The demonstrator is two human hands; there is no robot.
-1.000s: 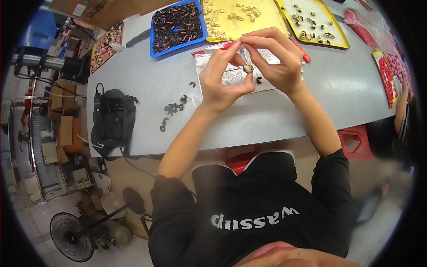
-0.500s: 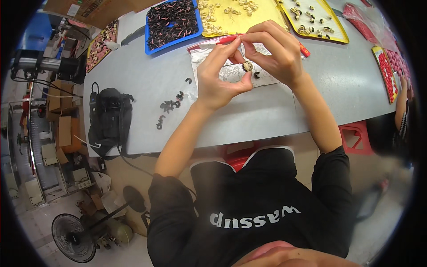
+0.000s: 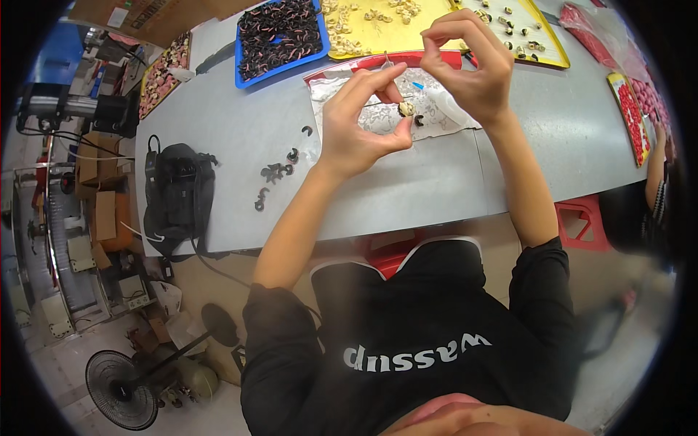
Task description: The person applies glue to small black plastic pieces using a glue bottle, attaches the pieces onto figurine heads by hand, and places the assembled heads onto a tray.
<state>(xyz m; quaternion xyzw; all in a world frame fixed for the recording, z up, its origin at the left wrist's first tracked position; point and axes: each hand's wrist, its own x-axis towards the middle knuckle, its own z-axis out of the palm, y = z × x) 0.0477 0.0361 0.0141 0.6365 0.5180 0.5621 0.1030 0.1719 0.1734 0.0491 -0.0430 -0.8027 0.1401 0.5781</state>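
My left hand (image 3: pixel 360 123) is raised above the grey table (image 3: pixel 233 138) and pinches a small cream-coloured part (image 3: pixel 406 108) between thumb and forefinger. My right hand (image 3: pixel 469 62) hovers just above and to the right of it, thumb and forefinger pinched together on a thin wire-like piece (image 3: pixel 389 102) that reaches toward the part. Below the hands lies a clear plastic bag (image 3: pixel 378 112) with a small dark C-shaped piece (image 3: pixel 419 120) on it. Several more dark curved pieces (image 3: pixel 276 173) lie loose on the table to the left.
A blue tray (image 3: pixel 280 36) of dark pieces and yellow trays (image 3: pixel 378 29) of pale parts line the far side. A black bag (image 3: pixel 178 200) rests at the table's left end. Red packets (image 3: pixel 632 102) lie at the right, near another person's arm (image 3: pixel 654 171). A fan (image 3: pixel 120 389) stands on the floor.
Both hands have moved apart a little: the right hand lifted up and away from the left, which keeps hold of the cream part. The view shifted slightly downward.
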